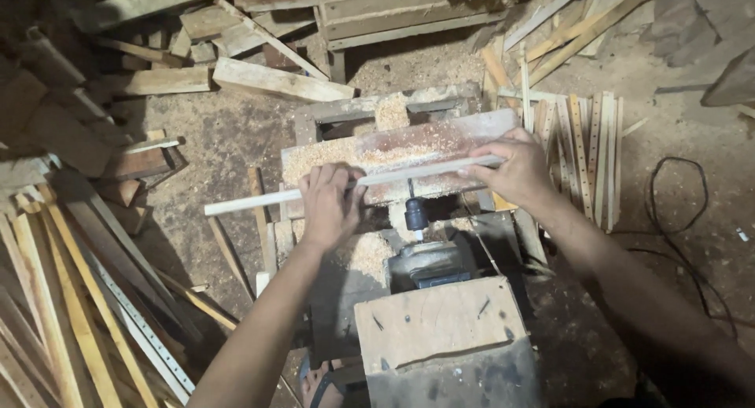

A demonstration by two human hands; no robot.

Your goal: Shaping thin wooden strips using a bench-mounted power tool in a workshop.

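wooden strip (pixel 409 174), long, thin and pale, held level across a sawdust-covered board (pixel 393 152) that forms the tabletop of a small drilling rig. left hand (pixel 330 203) clenched over the strip near its middle, fingers wrapped down over the top edge. right hand (pixel 515 168) grasping the strip at its right end, fingertips (pixel 472 172) pinching it from above. the strip's free left end (pixel 216 209) juts out past the board, above the dirt floor (pixel 212 132). just below the strip, between the two hands, a dark drill chuck (pixel 415 215) points up toward it from a motor housing (pixel 429 265), with a plywood box (pixel 436 325) nearer the camera. heaps of sawdust (pixel 366 254) lie beside the chuck and on the board. to the right, a bundle of strips with rows of holes (pixel 586 152) lies on the floor, and beyond it a black cable (pixel 684 211). to the left, stacked slats (pixel 71 298); at the top, loose planks (pixel 271 81).
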